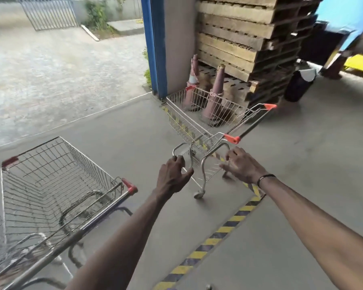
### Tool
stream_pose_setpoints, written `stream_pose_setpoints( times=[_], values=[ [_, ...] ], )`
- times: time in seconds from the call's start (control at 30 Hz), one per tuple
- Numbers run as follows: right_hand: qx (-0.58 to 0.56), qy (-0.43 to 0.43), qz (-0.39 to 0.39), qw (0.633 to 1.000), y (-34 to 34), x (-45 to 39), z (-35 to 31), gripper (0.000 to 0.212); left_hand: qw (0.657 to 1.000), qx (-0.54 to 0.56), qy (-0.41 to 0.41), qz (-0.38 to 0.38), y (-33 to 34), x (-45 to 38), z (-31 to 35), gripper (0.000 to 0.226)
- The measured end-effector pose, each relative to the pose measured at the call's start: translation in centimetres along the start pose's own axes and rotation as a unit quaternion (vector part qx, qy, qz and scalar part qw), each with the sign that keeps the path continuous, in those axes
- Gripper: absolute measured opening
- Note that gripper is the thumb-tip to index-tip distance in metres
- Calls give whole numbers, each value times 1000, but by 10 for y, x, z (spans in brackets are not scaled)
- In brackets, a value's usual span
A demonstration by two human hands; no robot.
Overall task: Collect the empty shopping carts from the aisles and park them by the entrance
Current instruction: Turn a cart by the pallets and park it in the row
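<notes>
An empty wire shopping cart (pixel 199 124) with orange handle caps stands ahead of me beside the blue door post, its handle pointing right. My left hand (pixel 173 176) hovers near the cart's lower frame, fingers spread, holding nothing. My right hand (pixel 242 165), a dark band on its wrist, reaches out just below the handle's near end, fingers apart and empty. A second empty cart (pixel 57 185) with red handle caps stands at my lower left, its handle bar toward me.
Two worn traffic cones (pixel 215 97) stand behind the far cart, in front of a tall stack of wooden pallets (pixel 245 38). A yellow-black floor stripe (pixel 218 230) runs diagonally. The paved yard (pixel 57 70) lies outside to the left. A black bin (pixel 298 84) sits at right.
</notes>
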State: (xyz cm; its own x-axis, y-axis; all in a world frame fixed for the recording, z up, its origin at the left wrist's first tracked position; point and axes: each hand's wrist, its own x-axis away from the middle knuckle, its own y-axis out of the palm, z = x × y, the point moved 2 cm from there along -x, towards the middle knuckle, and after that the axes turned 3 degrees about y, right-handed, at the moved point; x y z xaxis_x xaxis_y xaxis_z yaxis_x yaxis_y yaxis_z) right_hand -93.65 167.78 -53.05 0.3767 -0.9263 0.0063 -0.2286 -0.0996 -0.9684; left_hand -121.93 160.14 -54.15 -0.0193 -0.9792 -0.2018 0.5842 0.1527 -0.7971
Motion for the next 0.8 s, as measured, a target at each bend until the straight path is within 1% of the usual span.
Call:
stream_pose_setpoints(
  times=[0.07,0.2,0.37,0.43,0.47,0.53,0.67,0.8],
  values=[
    [4,11,5,1000,-16,0,33,56,1000,6,20,6,23,-27,31,49],
    [6,44,8,999,-35,-5,93,53,999,12,40,-2,63,-68,75,38],
    [-8,68,7,998,-46,-23,156,57,997,12,70,-24,107,-118,110,35],
    [-13,73,2,997,-47,-36,183,58,996,20,76,-33,125,-141,119,38],
    [-12,74,-2,997,-46,-45,198,56,996,25,81,-36,134,-154,124,40],
    [-6,77,-10,997,-48,-67,228,52,995,27,88,-39,154,-183,132,36],
    [-2,88,-20,996,-63,-126,287,55,995,10,86,-56,196,-256,144,31],
    [-8,104,-29,994,-84,-187,342,57,993,13,90,-80,229,-330,156,43]
  ],
)
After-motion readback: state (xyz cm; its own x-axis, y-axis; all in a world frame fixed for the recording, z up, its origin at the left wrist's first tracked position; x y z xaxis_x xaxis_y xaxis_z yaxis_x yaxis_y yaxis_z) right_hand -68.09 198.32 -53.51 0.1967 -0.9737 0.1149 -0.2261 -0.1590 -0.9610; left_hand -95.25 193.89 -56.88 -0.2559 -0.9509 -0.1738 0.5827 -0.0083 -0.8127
